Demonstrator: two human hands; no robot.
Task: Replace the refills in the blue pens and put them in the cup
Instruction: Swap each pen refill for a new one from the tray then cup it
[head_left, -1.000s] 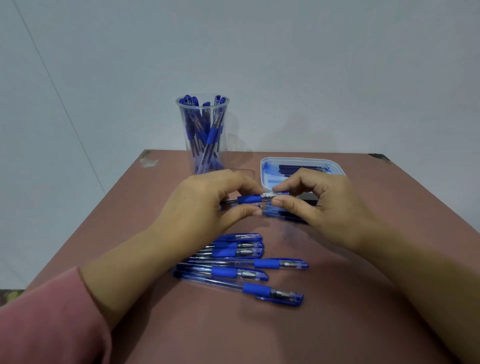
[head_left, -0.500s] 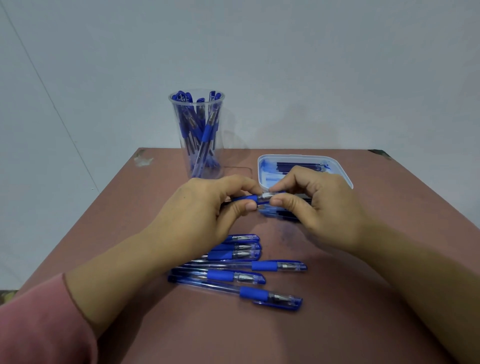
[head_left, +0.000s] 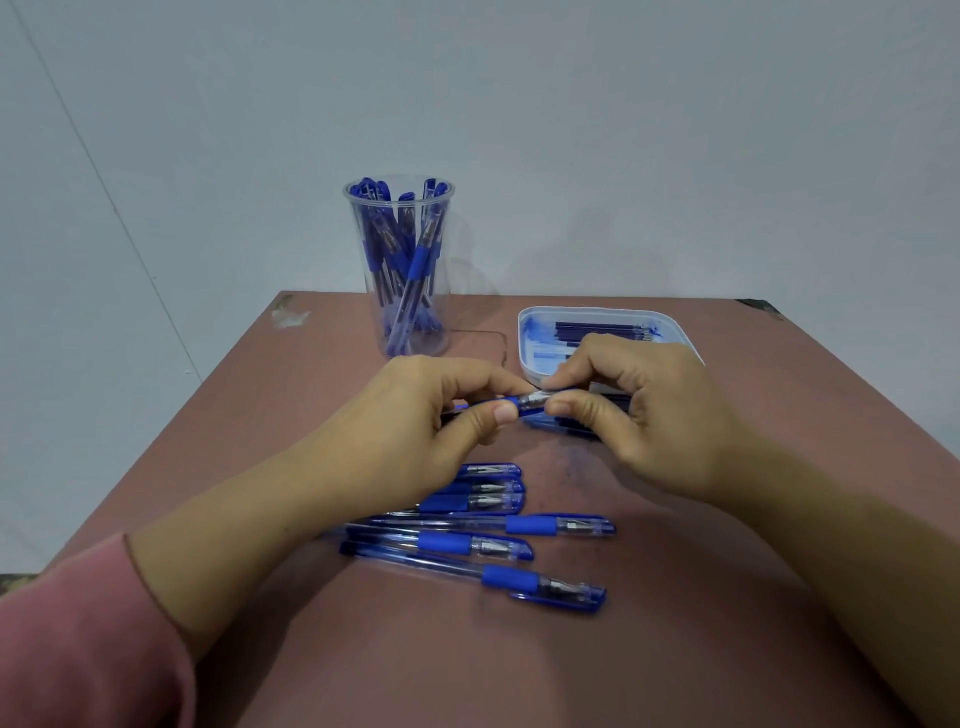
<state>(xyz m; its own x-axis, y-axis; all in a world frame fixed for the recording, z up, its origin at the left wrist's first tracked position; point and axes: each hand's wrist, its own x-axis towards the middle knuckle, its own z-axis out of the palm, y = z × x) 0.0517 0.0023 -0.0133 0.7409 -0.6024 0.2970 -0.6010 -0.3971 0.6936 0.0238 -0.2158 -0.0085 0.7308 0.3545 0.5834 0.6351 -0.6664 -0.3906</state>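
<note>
Above the middle of the table I hold one blue pen (head_left: 525, 403) level between both hands. My left hand (head_left: 415, 431) grips its blue rubber sleeve, and my right hand (head_left: 634, 410) pinches its silver tip end with thumb and forefinger. Under the hands several capped blue pens (head_left: 498, 545) lie in a loose row. A clear plastic cup (head_left: 400, 270) at the back holds several blue pens upright. The white tray (head_left: 535, 338) at the back right holds dark refills (head_left: 597, 331), partly hidden by my right hand.
The brown table (head_left: 675, 597) ends at a pale wall behind the cup and tray. Its left edge runs diagonally beside my pink sleeve (head_left: 88, 644). A few more refills or pen parts (head_left: 571, 426) lie just under my right hand.
Both hands have stayed on the pen, with the fingers shifting slightly around its tip. The view has dipped a little, so the cup and tray sit higher and farther.
</note>
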